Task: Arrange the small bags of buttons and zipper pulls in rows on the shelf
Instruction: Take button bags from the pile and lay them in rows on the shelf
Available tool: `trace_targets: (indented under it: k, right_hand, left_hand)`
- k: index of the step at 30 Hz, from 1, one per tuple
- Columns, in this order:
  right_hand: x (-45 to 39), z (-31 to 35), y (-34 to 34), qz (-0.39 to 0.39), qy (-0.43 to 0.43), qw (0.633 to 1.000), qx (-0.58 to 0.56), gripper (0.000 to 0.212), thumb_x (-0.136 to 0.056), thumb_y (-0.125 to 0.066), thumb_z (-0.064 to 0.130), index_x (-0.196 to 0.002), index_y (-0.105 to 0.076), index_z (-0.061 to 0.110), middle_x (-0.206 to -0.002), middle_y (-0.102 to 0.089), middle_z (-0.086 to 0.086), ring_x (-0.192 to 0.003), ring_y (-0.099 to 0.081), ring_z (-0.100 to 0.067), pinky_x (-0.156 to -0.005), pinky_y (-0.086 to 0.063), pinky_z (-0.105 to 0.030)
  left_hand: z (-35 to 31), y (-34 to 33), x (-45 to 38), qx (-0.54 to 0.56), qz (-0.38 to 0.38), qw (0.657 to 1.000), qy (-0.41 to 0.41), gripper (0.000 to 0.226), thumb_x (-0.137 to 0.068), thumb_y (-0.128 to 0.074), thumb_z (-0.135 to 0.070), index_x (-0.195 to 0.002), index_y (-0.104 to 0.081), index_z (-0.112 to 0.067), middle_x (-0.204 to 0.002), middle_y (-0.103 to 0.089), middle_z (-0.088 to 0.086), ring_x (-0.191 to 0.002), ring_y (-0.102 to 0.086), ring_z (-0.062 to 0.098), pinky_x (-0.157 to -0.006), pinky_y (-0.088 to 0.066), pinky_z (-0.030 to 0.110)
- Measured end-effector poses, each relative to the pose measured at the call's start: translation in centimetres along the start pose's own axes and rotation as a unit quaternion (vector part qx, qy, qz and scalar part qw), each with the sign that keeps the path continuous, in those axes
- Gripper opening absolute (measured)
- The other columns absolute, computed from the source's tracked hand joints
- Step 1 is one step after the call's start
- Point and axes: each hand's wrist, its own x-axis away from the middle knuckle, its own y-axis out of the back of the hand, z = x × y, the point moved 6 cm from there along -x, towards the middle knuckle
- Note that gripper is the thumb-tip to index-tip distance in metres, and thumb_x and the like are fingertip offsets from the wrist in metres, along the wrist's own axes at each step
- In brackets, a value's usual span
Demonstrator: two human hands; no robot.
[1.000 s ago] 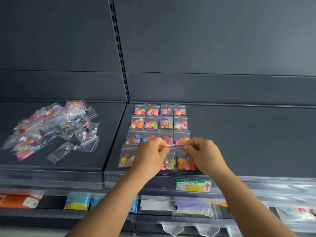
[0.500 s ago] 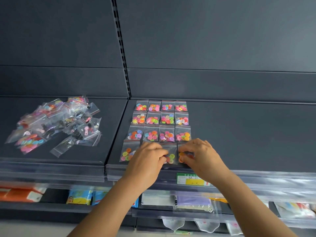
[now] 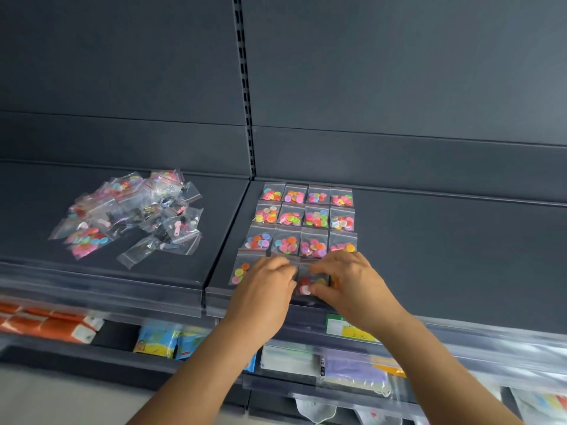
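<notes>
- Both hands work the front row of the grid: the left hand (image 3: 270, 280) lies palm down, fingers curled loosely over a bag it mostly hides, so whether it grips anything cannot be told.
- The right hand (image 3: 346, 280) presses its fingertips on a clear bag (image 3: 310, 282) of buttons near the shelf (image 3: 445, 256) front edge, flattening rather than lifting it.
- Judged step: squaring the fourth row under three finished rows of four.
- Next move likely calls for nudging this bag flush with its neighbours, then fetching another from the loose pile (image 3: 132, 216) on the left shelf section.
- Bags are small, transparent, red-striped zip pouches holding bright buttons; the pile also holds zipper pulls.
</notes>
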Motion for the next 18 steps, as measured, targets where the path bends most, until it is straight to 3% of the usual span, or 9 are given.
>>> trace_targets:
  k: [3,7,13,18]
  right_hand:
    - [-0.2,0.8,-0.7,0.027,0.015,0.999,0.008,0.024,-0.089,-0.058,0.039,-0.108,-0.066,0.029,-0.114,-0.057,0.006,-0.109,-0.044,-0.019,-0.094,-0.039,-0.030]
    - [-0.4,0.7,-0.8,0.022,0.009,1.000,0.018,0.024,-0.089,-0.057,0.040,-0.107,-0.068,0.027,-0.114,-0.058,0.006,-0.110,-0.044,-0.018,-0.095,-0.037,-0.028]
    - [-0.9,0.7,-0.9,0.022,-0.002,0.999,0.036,0.019,-0.087,-0.059,0.037,-0.096,-0.068,0.022,-0.103,-0.059,0.004,-0.102,-0.044,-0.019,-0.080,-0.036,-0.024]
    - [-2.3,2.5,-1.1,0.006,0.012,0.999,0.052,0.036,-0.089,-0.057,0.036,-0.123,-0.058,0.024,-0.123,-0.056,0.002,-0.111,-0.046,-0.021,-0.091,-0.035,-0.027]
  left_hand:
    - [0.3,-0.4,0.2,0.004,0.014,1.000,0.011,0.031,-0.098,-0.042,-0.022,-0.123,-0.060,-0.014,-0.130,-0.053,-0.004,-0.118,-0.044,0.014,-0.094,-0.034,0.023]
    - [0.3,-0.6,0.3,0.000,0.007,1.000,0.016,0.030,-0.098,-0.044,-0.021,-0.120,-0.062,-0.013,-0.129,-0.055,-0.002,-0.117,-0.045,0.015,-0.094,-0.036,0.023]
    - [0.3,-0.3,0.3,-0.006,0.013,1.000,0.024,0.031,-0.098,-0.044,-0.025,-0.121,-0.061,-0.014,-0.128,-0.055,-0.003,-0.117,-0.044,0.014,-0.094,-0.038,0.024]
    - [1.7,1.4,0.4,-0.014,-0.007,0.999,0.040,0.042,-0.096,-0.047,-0.030,-0.137,-0.046,-0.018,-0.136,-0.048,-0.005,-0.127,-0.038,0.013,-0.103,-0.034,0.026]
